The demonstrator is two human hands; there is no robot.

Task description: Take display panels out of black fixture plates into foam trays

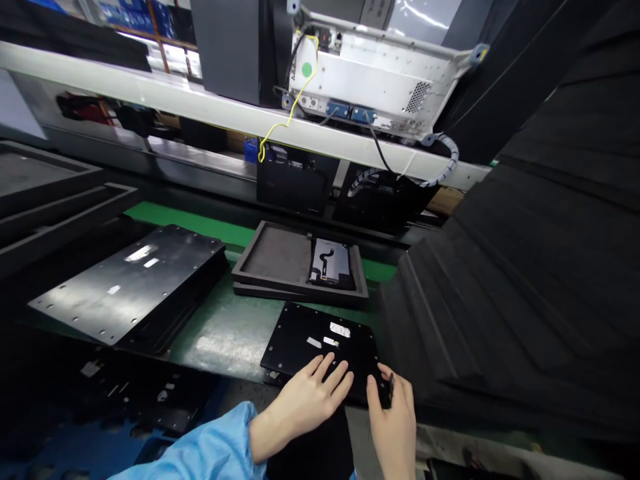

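A flat black metal plate (313, 343) with small white labels lies on the green bench surface in front of me. My left hand (310, 400) rests flat on the plate's near edge, fingers stretched out and spread. My right hand (393, 417) curls round the plate's near right corner, thumb on top, gripping the edge. A light blue sleeve covers my left forearm.
A black foam tray (280, 257) holding a small circuit part (330, 261) sits just beyond the plate. A larger black panel (130, 283) lies to the left. Stacked black foam trays (525, 287) rise at the right. A white equipment box (380, 80) with cables stands on the shelf above.
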